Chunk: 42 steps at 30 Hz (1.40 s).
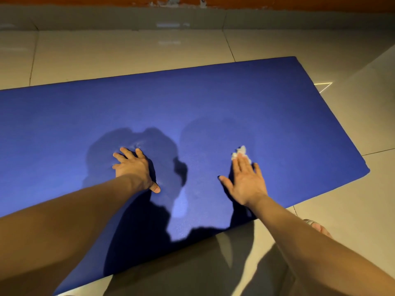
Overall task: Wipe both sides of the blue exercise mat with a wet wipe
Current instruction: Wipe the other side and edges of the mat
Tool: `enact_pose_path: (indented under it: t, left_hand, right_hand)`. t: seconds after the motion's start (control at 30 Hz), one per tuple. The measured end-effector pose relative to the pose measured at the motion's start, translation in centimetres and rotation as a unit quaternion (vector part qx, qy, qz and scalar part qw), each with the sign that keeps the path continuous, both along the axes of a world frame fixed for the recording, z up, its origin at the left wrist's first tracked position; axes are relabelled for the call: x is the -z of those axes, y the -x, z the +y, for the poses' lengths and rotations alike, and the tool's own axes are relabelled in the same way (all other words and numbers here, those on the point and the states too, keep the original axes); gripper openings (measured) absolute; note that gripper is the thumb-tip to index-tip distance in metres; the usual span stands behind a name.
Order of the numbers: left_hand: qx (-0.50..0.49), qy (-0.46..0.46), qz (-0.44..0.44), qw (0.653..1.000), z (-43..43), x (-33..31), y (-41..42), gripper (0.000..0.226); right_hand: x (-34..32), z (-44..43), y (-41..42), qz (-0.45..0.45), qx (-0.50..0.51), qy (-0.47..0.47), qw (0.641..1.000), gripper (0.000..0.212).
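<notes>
Blue mat lies flat on tiled floor, one face up. Wet wipe, crumpled, sits on the mat towards its right end, pressed under the straight fingertips of right hand, not gripped. Left hand is flat on the mat, fingers spread, holding nothing. Darker damp patches surround both hands. Judged mid-wipe on this face: far strip looks dry, underside presumably not yet done. Pale tiles, grey skirting along the wall, dim light, hard shadows

Wipe mostly under right fingers; mat cut off left.
</notes>
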<state>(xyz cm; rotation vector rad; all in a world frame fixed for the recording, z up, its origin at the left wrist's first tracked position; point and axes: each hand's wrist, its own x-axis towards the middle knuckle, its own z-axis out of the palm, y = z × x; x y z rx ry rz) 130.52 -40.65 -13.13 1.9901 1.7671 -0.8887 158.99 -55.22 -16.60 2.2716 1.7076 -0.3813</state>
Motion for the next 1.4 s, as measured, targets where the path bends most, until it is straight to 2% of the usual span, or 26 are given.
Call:
enact_pose_path:
  t: [0.1, 0.17, 0.33, 0.43, 0.5, 0.67, 0.77, 0.83, 1.0, 1.13, 1.2, 1.27, 1.4]
  left_hand:
    - [-0.003, 0.001, 0.002, 1.000, 0.0, 0.1, -0.1, 0.164]
    - [-0.002, 0.001, 0.003, 1.000, 0.0, 0.0, -0.2, 0.163]
    - [-0.004, 0.003, 0.006, 1.000, 0.0, -0.1, -0.2, 0.163]
    - [-0.007, 0.001, 0.002, 1.000, 0.0, -0.1, -0.2, 0.163]
    - [-0.008, -0.001, -0.001, 1.000, 0.0, -0.1, -0.1, 0.164]
    - [-0.005, -0.005, -0.005, 1.000, -0.1, -0.1, -0.1, 0.163]
    - [-0.010, -0.002, -0.006, 1.000, -0.1, -0.1, -0.2, 0.163]
    - [-0.010, -0.002, -0.005, 1.000, -0.2, -0.2, -0.3, 0.163]
    - [-0.014, 0.000, -0.008, 1.000, -0.1, -0.3, -0.3, 0.162]
    - [-0.013, -0.001, -0.009, 1.000, -0.1, -0.2, -0.2, 0.163]
    - [-0.012, -0.003, -0.008, 1.000, -0.2, -0.2, -0.2, 0.163]
    - [-0.012, -0.007, -0.009, 1.000, -0.2, -0.1, -0.1, 0.163]
    - [-0.013, -0.011, -0.008, 1.000, -0.2, -0.1, -0.2, 0.164]
  right_hand:
    - [-0.1, 1.1, 2.4, 0.024, 0.103, 0.001, 0.994, 0.097]
    - [-0.1, 1.9, 6.2, 0.052, 0.121, -0.015, 0.991, 0.098]
    - [0.7, 0.2, 13.4, 0.100, 0.013, -0.034, 0.994, 0.094]
    - [0.6, -1.3, 11.5, 0.114, -0.119, -0.024, 0.986, 0.083]
    - [0.5, -1.9, 7.8, 0.088, -0.164, -0.022, 0.982, 0.078]
    - [-0.1, -2.2, -0.2, 0.005, 0.000, 0.002, 1.000, 0.090]
    - [-0.3, -1.3, 2.2, 0.038, 0.137, -0.009, 0.990, 0.096]
    - [-0.3, -0.7, 6.3, 0.069, 0.168, -0.026, 0.983, 0.100]
    - [0.4, -1.7, 14.4, 0.117, 0.045, -0.038, 0.991, 0.089]
    - [0.4, -3.6, 11.7, 0.129, -0.143, -0.024, 0.981, 0.072]
    - [0.5, -4.1, 8.1, 0.094, -0.180, -0.022, 0.979, 0.069]
    - [0.5, -4.1, 4.6, 0.053, -0.123, -0.021, 0.991, 0.073]
    - [0.1, -3.2, 1.9, 0.025, 0.087, -0.009, 0.996, 0.088]
